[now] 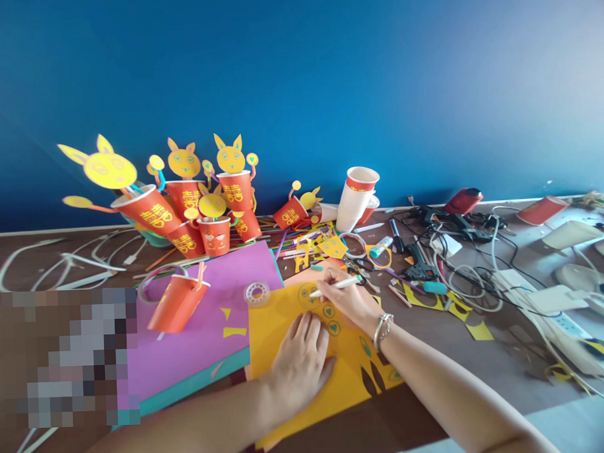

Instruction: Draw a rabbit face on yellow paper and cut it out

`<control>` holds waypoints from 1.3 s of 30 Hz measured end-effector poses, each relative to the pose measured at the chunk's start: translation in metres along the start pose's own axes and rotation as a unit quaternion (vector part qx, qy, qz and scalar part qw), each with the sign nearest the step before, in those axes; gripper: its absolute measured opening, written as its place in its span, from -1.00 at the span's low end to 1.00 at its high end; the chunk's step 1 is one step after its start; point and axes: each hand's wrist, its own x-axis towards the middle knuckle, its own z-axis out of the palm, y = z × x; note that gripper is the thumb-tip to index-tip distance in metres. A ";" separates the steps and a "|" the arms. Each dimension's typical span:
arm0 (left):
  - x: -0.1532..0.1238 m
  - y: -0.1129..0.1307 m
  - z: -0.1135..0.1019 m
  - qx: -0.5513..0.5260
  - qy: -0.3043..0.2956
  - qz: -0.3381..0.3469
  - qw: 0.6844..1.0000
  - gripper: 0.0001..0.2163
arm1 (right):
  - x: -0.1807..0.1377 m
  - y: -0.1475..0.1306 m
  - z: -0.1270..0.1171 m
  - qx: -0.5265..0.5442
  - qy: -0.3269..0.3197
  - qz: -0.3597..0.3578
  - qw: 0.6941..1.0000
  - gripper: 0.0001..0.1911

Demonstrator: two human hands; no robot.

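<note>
A yellow-orange sheet of paper [270, 327] lies in front of me, with a circle outline, small circled hearts and leaf shapes drawn in green. Dark gaps near its lower right edge look like cut-outs. My left hand [302, 355] rests flat on the sheet, fingers extended. In my right hand [348, 297] is a white marker [341, 284], gripped like a pen, its tip over the drawn circle face. A silver bracelet sits on the right wrist. Just left of the circle is a clear ring-shaped tape roll [257, 293].
Purple paper [202, 352] lies left, bearing a tipped red paper cup [178, 303]. Red cups with yellow paper animal faces [110, 170] stand behind, beside a white cup stack [355, 201]. Glue guns [417, 262], cables and a power strip [557, 310] crowd the right. A blurred patch hides the lower left.
</note>
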 end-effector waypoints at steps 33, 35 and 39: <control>0.001 0.000 -0.002 0.006 -0.005 0.000 1.000 -0.62 | 0.016 0.015 -0.001 0.046 -0.016 0.028 0.998 -0.71; 0.001 0.001 -0.002 0.004 -0.003 0.000 1.000 -0.61 | 0.016 0.014 -0.001 0.062 -0.018 0.027 0.998 -0.70; 0.001 0.001 -0.002 0.012 -0.003 0.001 1.000 -0.62 | 0.015 0.008 -0.005 0.040 0.016 0.005 0.999 -0.70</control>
